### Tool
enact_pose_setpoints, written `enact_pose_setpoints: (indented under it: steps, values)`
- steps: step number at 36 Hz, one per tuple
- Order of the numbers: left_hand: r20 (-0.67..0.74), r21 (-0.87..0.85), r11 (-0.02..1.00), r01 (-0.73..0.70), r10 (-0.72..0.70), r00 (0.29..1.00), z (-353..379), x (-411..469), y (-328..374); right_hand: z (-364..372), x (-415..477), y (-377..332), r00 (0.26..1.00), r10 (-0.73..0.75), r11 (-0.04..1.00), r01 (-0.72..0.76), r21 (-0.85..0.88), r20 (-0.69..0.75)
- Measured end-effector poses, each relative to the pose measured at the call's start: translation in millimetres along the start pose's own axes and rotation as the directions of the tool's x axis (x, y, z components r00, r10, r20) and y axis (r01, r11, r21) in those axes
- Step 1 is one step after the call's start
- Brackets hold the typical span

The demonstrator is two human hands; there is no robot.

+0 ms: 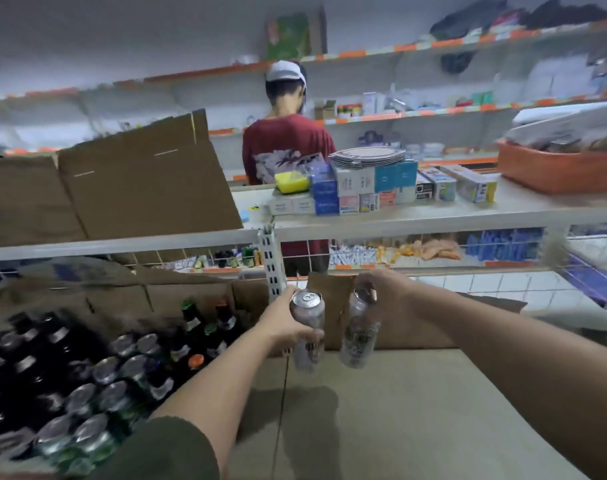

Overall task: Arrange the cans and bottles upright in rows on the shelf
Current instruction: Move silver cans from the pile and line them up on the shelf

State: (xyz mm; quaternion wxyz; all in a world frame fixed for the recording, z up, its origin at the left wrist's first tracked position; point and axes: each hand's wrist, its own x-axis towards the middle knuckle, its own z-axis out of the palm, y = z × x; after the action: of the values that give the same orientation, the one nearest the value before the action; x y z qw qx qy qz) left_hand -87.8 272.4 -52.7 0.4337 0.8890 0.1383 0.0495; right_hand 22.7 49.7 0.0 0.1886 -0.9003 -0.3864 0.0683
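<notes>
My left hand (284,323) grips a tall silver can (308,332) round its side, holding it upright above the beige shelf board (416,410). My right hand (387,292) holds a second silver can (359,337) by its top rim, slightly tilted, just right of the first. Both cans hang a little above the shelf surface. To the left stand several cans with silver tops (87,403) and dark bottles (205,327) packed in rows.
Flattened brown cardboard (132,188) lies on the upper shelf at left and behind the cans. A white shelf upright (272,261) rises between the sections. A person in a red shirt (288,147) stands in the aisle beyond. Boxes and plates (368,181) sit on the top shelf.
</notes>
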Motion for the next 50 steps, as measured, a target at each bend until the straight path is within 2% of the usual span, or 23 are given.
enact_pose_setpoints:
  steps: [8,14,18,21,29,34,45,50]
  values:
    - [0.038,-0.044,0.999,0.016,-0.014,0.999,4,21,-29,33,17,-14,0.995,0.077,0.996,-0.079,-0.034,-0.056]
    - [0.113,0.062,0.997,0.035,-0.042,0.993,13,41,-48,46,32,-11,0.995,0.1,0.994,-0.101,-0.049,-0.008]
    - [0.15,0.042,0.999,0.031,-0.037,0.988,24,53,-58,56,40,-2,0.994,0.105,0.994,-0.105,0.001,0.019]
    - [0.185,0.095,0.995,0.036,-0.053,0.981,30,60,-60,68,46,6,0.99,0.128,0.992,-0.129,0.014,0.061]
    - [0.201,0.098,0.994,0.049,-0.068,0.977,38,72,-71,93,66,21,0.985,0.083,0.996,-0.084,0.002,0.152]
    - [0.208,0.103,0.993,0.055,-0.075,0.975,41,83,-82,106,80,26,0.988,0.043,0.999,-0.038,-0.038,0.149]
    - [0.259,0.111,0.99,0.082,-0.109,0.96,32,96,-83,126,98,43,0.994,0.065,0.995,-0.071,0.065,0.085]
    - [0.286,0.178,0.982,0.057,-0.107,0.952,29,97,-78,128,97,44,0.994,0.06,0.995,-0.066,0.072,0.086]
